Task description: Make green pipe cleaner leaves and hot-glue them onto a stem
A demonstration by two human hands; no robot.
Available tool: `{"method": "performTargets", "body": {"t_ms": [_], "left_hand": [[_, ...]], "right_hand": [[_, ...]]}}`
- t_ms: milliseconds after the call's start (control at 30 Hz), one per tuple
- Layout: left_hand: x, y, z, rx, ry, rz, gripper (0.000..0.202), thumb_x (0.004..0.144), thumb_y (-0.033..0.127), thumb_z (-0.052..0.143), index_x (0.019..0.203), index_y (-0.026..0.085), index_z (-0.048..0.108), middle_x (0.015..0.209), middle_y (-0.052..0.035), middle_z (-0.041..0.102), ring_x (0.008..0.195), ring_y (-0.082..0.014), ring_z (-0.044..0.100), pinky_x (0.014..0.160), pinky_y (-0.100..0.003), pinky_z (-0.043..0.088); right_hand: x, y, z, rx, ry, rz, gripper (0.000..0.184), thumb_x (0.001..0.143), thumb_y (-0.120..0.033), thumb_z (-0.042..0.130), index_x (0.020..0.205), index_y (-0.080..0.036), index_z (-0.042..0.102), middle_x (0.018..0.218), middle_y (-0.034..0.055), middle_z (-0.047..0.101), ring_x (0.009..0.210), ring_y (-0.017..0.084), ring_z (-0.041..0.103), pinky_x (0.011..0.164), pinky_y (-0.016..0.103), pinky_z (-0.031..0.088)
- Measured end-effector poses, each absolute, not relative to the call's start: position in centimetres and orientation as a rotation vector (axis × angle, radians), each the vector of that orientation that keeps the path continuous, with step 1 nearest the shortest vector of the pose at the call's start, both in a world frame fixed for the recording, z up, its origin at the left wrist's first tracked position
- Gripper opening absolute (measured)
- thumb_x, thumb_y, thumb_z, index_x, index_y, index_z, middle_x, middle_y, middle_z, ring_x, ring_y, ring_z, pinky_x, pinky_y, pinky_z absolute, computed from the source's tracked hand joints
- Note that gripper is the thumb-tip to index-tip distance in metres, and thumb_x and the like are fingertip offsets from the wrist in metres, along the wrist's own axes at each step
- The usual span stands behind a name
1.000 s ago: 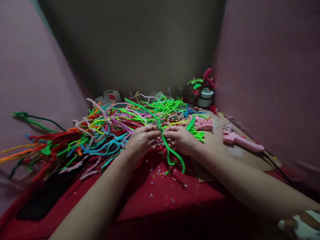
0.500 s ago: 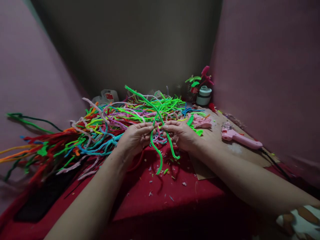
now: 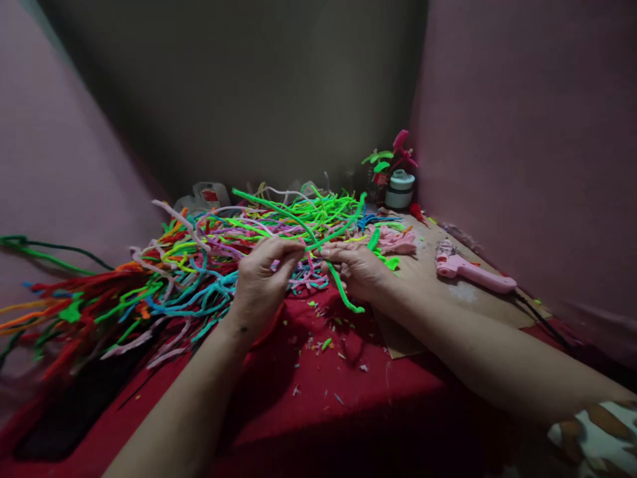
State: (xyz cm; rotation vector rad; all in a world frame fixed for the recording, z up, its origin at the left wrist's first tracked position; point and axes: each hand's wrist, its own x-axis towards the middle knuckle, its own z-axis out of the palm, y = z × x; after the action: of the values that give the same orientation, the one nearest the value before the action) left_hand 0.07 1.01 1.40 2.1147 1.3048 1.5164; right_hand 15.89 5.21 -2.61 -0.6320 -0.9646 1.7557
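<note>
Two bright green pipe cleaners cross between my hands, above the red cloth. My left hand pinches one green pipe cleaner, whose free part runs up to the right. Thumb and fingers of my right hand are closed on the other green pipe cleaner near the crossing. That one reaches up to the left, and its lower end hangs down with a small bend at the tip. Behind my hands lies a big heap of coloured pipe cleaners.
At right, a pink glue gun with a black cord lies on a cardboard sheet. A white jar and a pink-and-green pipe cleaner flower stand at the back. Scraps litter the red cloth. A dark flat object lies at left.
The pipe cleaner in my left hand has swung from hanging low to pointing up and right across the other one. My left hand has turned slightly; the view has shifted a little.
</note>
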Motion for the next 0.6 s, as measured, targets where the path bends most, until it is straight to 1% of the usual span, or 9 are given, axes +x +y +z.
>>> {"method": "performTargets", "body": {"t_ms": [67,133,233,300,433,500,600], "left_hand": [[0.8,1.4,0.8,1.969,1.301,1.457,0.007,0.074,0.024,0.063,0.078,0.018,0.064,0.075,0.0008,0.062,0.072,-0.0113,0.054,0.070,-0.023,0.042],[1.1,1.7,0.5,1.725,1.282,1.418,0.014,0.069,0.026,0.067,0.078,0.016,0.061,0.072,0.0011,0.061,0.067,-0.0109,0.054,0.064,-0.022,0.042],[1.0,1.9,0.7,1.490,1.244,1.320,0.024,0.064,0.027,0.071,0.083,0.015,0.062,0.071,0.0014,0.062,0.064,-0.0103,0.053,0.061,-0.021,0.041],[0.8,1.8,0.9,1.498,1.246,1.242,0.021,0.066,0.028,0.069,0.081,0.014,0.065,0.070,0.0010,0.062,0.061,-0.0098,0.051,0.060,-0.021,0.039],[0.6,1.4,1.3,1.637,1.239,1.153,0.013,0.070,0.027,0.063,0.068,0.015,0.064,0.060,0.0018,0.058,0.057,-0.0096,0.049,0.056,-0.021,0.037],[0.7,1.3,1.5,1.672,1.245,1.146,0.012,0.072,0.026,0.061,0.067,0.015,0.063,0.057,0.0027,0.055,0.054,-0.0093,0.047,0.054,-0.021,0.036],[0.9,1.2,1.6,1.744,1.312,1.172,0.012,0.072,0.024,0.059,0.065,0.016,0.063,0.056,0.0028,0.055,0.054,-0.0096,0.047,0.054,-0.021,0.035]], "right_hand": [[15.7,5.0,-2.7,-0.605,-1.028,1.723,0.010,0.065,-0.015,0.067,0.073,-0.014,0.060,0.056,-0.0013,0.058,0.048,0.008,0.052,0.041,0.018,0.035],[15.6,4.7,-2.7,-0.584,-1.089,1.718,0.011,0.065,-0.017,0.067,0.074,-0.014,0.061,0.058,-0.0013,0.059,0.050,0.007,0.053,0.044,0.018,0.037],[15.6,4.2,-2.4,-0.608,-1.122,1.722,0.014,0.064,-0.018,0.069,0.074,-0.013,0.060,0.057,-0.0017,0.058,0.050,0.007,0.053,0.045,0.018,0.037],[15.5,3.9,-2.2,-0.642,-1.123,1.729,0.014,0.063,-0.018,0.070,0.070,-0.012,0.059,0.055,-0.0022,0.057,0.048,0.007,0.053,0.045,0.018,0.037],[15.5,3.8,-2.1,-0.679,-1.117,1.749,0.016,0.061,-0.019,0.071,0.070,-0.012,0.060,0.056,-0.0021,0.058,0.046,0.006,0.052,0.042,0.018,0.036],[15.5,3.8,-2.1,-0.681,-1.134,1.751,0.017,0.061,-0.020,0.071,0.072,-0.012,0.061,0.055,-0.0021,0.058,0.045,0.006,0.051,0.039,0.017,0.033],[15.6,3.8,-2.1,-0.659,-1.189,1.744,0.015,0.063,-0.021,0.070,0.073,-0.012,0.061,0.054,-0.0015,0.058,0.044,0.006,0.050,0.037,0.016,0.030]]}}
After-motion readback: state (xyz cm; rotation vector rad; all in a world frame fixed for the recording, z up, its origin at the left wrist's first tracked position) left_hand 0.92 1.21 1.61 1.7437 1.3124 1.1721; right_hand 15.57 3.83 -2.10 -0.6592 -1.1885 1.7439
